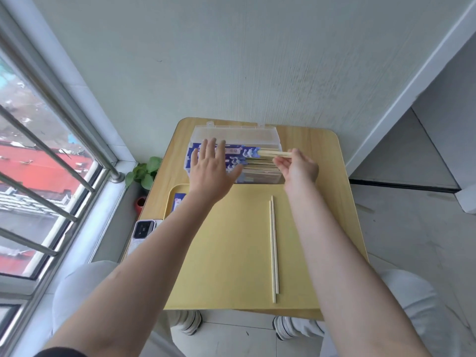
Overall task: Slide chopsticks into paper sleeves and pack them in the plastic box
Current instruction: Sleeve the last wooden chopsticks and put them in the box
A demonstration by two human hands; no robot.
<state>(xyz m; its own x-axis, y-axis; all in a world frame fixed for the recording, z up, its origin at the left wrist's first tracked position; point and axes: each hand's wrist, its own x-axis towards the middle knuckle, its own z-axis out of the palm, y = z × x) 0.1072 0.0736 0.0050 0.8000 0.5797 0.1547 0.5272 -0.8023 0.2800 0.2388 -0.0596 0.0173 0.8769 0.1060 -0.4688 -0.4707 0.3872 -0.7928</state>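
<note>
Right hand [296, 166] apparently around sleeved chopsticks [247, 151]

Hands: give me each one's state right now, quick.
Left hand: open, fingers spread flat over the sleeved chopsticks in the plastic box.
Right hand: pinching the sleeved chopsticks' bare ends.

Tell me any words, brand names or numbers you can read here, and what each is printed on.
None can be read.
Blue paper sleeves in the plastic box: a pale label patch with marks, too blurred to read.
Loose blue sleeve on the yellow tray: a small printed patch, too small to read.
Phone lying by the tray: no legible lettering on its back.
</note>
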